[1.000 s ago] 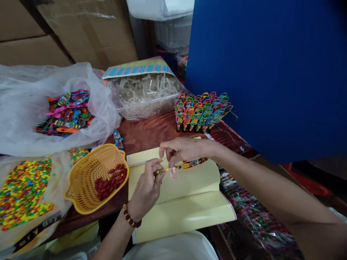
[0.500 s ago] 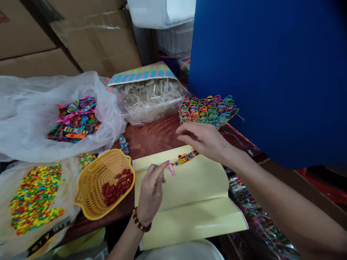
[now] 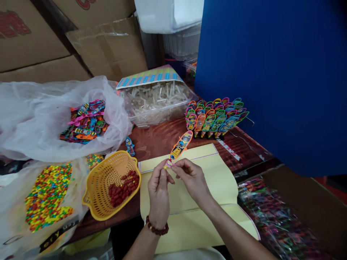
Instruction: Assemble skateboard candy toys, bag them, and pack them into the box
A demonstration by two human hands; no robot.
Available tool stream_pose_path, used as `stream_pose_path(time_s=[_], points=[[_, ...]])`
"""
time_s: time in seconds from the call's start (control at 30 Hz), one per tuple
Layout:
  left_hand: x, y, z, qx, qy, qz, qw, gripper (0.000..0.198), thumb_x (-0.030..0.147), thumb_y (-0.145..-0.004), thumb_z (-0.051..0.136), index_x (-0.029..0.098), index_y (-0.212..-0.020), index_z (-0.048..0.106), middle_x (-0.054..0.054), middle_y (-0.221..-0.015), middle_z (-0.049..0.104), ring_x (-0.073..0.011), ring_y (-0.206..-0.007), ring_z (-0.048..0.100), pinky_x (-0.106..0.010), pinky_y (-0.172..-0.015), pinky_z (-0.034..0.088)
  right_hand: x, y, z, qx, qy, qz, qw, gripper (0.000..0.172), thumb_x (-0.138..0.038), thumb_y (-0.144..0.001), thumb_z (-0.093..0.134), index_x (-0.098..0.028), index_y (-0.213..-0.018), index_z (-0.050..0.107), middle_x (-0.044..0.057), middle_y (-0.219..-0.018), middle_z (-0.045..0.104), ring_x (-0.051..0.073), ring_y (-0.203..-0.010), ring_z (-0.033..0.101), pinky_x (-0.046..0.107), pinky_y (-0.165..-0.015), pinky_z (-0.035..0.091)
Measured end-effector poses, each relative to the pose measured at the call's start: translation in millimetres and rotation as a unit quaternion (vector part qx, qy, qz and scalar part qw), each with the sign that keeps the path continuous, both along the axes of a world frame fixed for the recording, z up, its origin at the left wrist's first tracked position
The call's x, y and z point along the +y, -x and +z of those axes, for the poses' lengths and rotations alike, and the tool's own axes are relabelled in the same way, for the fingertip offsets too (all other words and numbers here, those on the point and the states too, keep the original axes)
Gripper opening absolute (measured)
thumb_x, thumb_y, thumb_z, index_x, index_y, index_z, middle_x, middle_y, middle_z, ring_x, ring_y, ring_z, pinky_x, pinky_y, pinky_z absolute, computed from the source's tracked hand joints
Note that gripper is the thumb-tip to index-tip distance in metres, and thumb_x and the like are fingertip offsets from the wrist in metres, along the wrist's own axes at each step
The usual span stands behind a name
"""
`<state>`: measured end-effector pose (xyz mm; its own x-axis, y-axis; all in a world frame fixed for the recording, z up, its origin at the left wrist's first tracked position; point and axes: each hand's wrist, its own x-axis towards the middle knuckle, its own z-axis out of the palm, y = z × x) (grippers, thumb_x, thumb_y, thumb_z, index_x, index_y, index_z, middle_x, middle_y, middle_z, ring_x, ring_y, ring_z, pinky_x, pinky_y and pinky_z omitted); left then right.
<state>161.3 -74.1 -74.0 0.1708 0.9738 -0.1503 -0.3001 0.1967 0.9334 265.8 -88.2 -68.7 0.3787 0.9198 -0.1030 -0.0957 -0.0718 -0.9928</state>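
A small orange-rimmed toy skateboard [image 3: 182, 145] with a yellow and dark picture stands tilted above the yellow paper sheet. At its lower end is a pink printed label [image 3: 168, 164]. My left hand [image 3: 159, 191], a beaded bracelet on its wrist, pinches the label's left side. On the other side, the thumb and fingers of my right hand [image 3: 193, 180] are closed on the label's right edge. The fingertips partly hide the label and whatever it surrounds. Under both hands lies the yellow paper sheet [image 3: 189, 220].
A yellow basket [image 3: 93, 191] holding red pieces stands left, beside a bag of colourful candies [image 3: 48, 195]. Behind are a bag of toy skateboards [image 3: 86, 119] and a box of clear tubes [image 3: 157, 108]. Upright skateboards [image 3: 210, 121] fill a rack near a blue panel [image 3: 271, 79].
My right hand has come back from near the rack to meet my left at the label. The skateboard has gone from lying on the paper to being held up. The view has shifted slightly.
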Motion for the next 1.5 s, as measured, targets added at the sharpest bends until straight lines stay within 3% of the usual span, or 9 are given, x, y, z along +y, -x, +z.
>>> stream_pose_path(time_s=[0.23, 0.43, 0.57, 0.7, 0.83, 1.07, 1.27, 1.4, 1.5], points=[[-4.4, -2.6, 10.6, -0.169, 0.119, -0.066, 0.976, 0.03, 0.03, -0.076, 0.07, 0.019, -0.104, 0.067, 0.003, -0.07, 0.048, -0.0045, -0.054, 0.039, -0.021, -0.054, 0.033, 9.9, -21.5, -8.1, 0.12, -0.018, 0.066, 0.99, 0.024, -0.038, -0.061, 0.076, -0.018, -0.066, 0.064, -0.001, -0.066, 0.062, 0.01, -0.058, 0.05, 0.024, -0.055, 0.044], [-0.5, 4.8, 10.8, -0.167, 0.116, -0.162, 0.966, 0.038, 0.03, -0.084, 0.062, 0.024, -0.122, 0.058, 0.005, -0.066, 0.042, -0.0023, -0.048, 0.031, -0.021, -0.049, 0.023, 15.1, -33.3, -2.6, 0.131, -0.051, 0.083, 0.987, 0.025, -0.033, -0.056, 0.082, -0.019, -0.066, 0.063, -0.002, -0.071, 0.063, 0.01, -0.061, 0.054, 0.022, -0.053, 0.045], [3.8, 9.8, 13.4, -0.173, 0.125, -0.206, 0.955, 0.047, 0.027, -0.088, 0.057, 0.03, -0.133, 0.046, 0.006, -0.066, 0.043, -0.0015, -0.045, 0.029, -0.02, -0.048, 0.021, 15.1, -33.2, -2.2, 0.143, -0.052, 0.109, 0.982, 0.024, -0.032, -0.057, 0.081, -0.02, -0.071, 0.065, -0.003, -0.07, 0.063, 0.007, -0.049, 0.049, 0.021, -0.045, 0.039], [6.9, 9.1, 14.8, -0.206, 0.167, -0.252, 0.931, 0.039, 0.023, -0.089, 0.054, 0.029, -0.128, 0.051, 0.006, -0.063, 0.042, -0.0002, -0.042, 0.025, -0.018, -0.045, 0.019, 13.8, -32.2, -10.7, 0.153, -0.063, 0.106, 0.981, 0.018, -0.032, -0.06, 0.08, -0.02, -0.067, 0.068, -0.004, -0.059, 0.057, 0.006, -0.043, 0.042, 0.021, -0.042, 0.03], [8.2, 6.7, 14.8, -0.221, 0.192, -0.276, 0.916, 0.03, 0.021, -0.09, 0.052, 0.026, -0.119, 0.056, 0.005, -0.065, 0.044, -0.0001, -0.043, 0.031, -0.017, -0.045, 0.022, 13.2, -36.3, -16.1, 0.199, -0.074, 0.103, 0.972, 0.013, -0.026, -0.061, 0.08, -0.021, -0.068, 0.07, -0.004, -0.061, 0.058, 0.005, -0.046, 0.045, 0.02, -0.045, 0.03], [9.1, 13.2, 16.1, -0.134, 0.156, -0.317, 0.926, 0.046, 0.022, -0.088, 0.055, 0.025, -0.133, 0.045, -0.003, -0.085, 0.059, -0.0049, -0.054, 0.052, -0.019, -0.054, 0.038, 11.5, -49.4, -22.0, 0.229, -0.04, 0.144, 0.962, 0.017, -0.03, -0.058, 0.081, -0.019, -0.068, 0.073, -0.003, -0.056, 0.057, 0.005, -0.044, 0.042, 0.02, -0.043, 0.026], [-1.9, 3.4, 2.9, 0.009, 0.015, -0.209, 0.978, 0.049, 0.031, -0.085, 0.058, 0.025, -0.132, 0.045, -0.001, -0.087, 0.06, -0.0088, -0.06, 0.06, -0.024, -0.062, 0.048, -4.6, -35.4, -10.9, 0.085, -0.043, -0.006, 0.995, 0.02, -0.036, -0.067, 0.074, -0.019, -0.076, 0.073, -0.001, -0.067, 0.063, 0.007, -0.051, 0.047, 0.021, -0.046, 0.033], [-10.3, -1.4, -6.3, 0.131, -0.067, -0.185, 0.972, 0.041, 0.036, -0.086, 0.054, 0.019, -0.124, 0.054, 0.0, -0.079, 0.06, -0.0096, -0.057, 0.06, -0.025, -0.061, 0.049, -14.8, -23.9, -2.4, -0.007, -0.048, -0.046, 0.998, 0.013, -0.03, -0.068, 0.072, -0.018, -0.07, 0.068, -0.002, -0.071, 0.061, 0.008, -0.058, 0.048, 0.021, -0.053, 0.038], [-12.4, 0.2, -13.7, 0.195, -0.108, -0.176, 0.959, 0.044, 0.037, -0.089, 0.049, 0.016, -0.127, 0.052, 0.001, -0.07, 0.063, -0.0126, -0.063, 0.063, -0.026, -0.067, 0.05, -15.2, -20.6, -3.3, 0.047, -0.021, -0.03, 0.998, 0.017, -0.032, -0.067, 0.071, -0.017, -0.069, 0.064, -0.003, -0.067, 0.059, 0.009, -0.055, 0.049, 0.022, -0.052, 0.04]])
